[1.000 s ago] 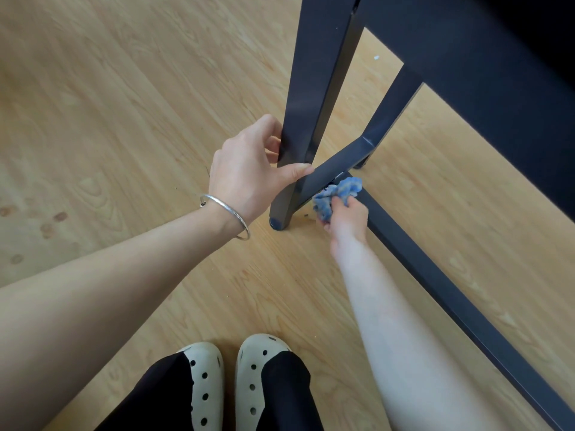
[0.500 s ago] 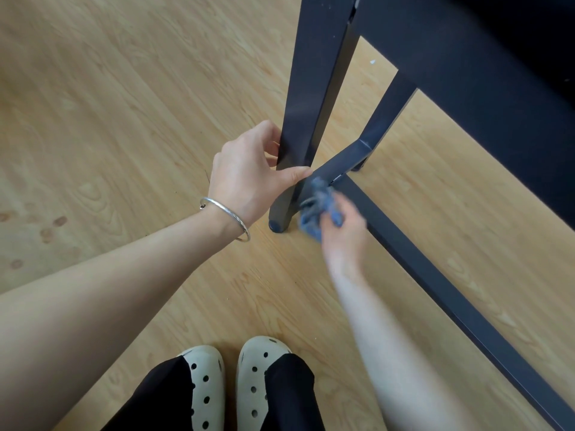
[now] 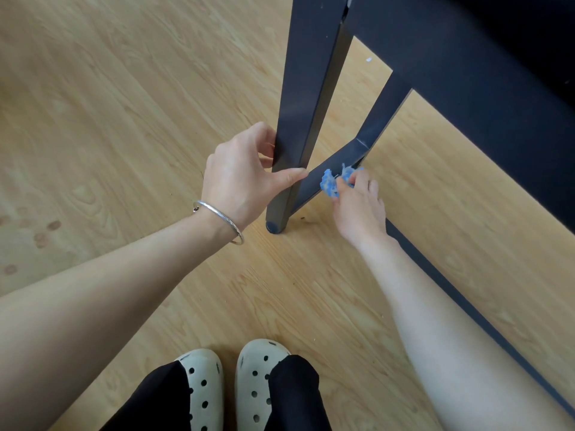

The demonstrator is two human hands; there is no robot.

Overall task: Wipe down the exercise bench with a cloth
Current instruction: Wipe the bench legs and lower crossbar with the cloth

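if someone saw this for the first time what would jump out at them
First, the dark bench leg rising through the middle of the view, with the left hand gripping it low down and a silver bangle on that wrist. Just right of it, the right hand presses a crumpled blue cloth against the slanted cross brace. At the bottom edge, two cream perforated clogs stand on the wood floor.

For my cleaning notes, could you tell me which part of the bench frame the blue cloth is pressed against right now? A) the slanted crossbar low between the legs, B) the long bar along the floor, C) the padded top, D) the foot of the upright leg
A: the right hand presses the blue cloth against the slanted crossbar, while the left hand grips the upright leg.
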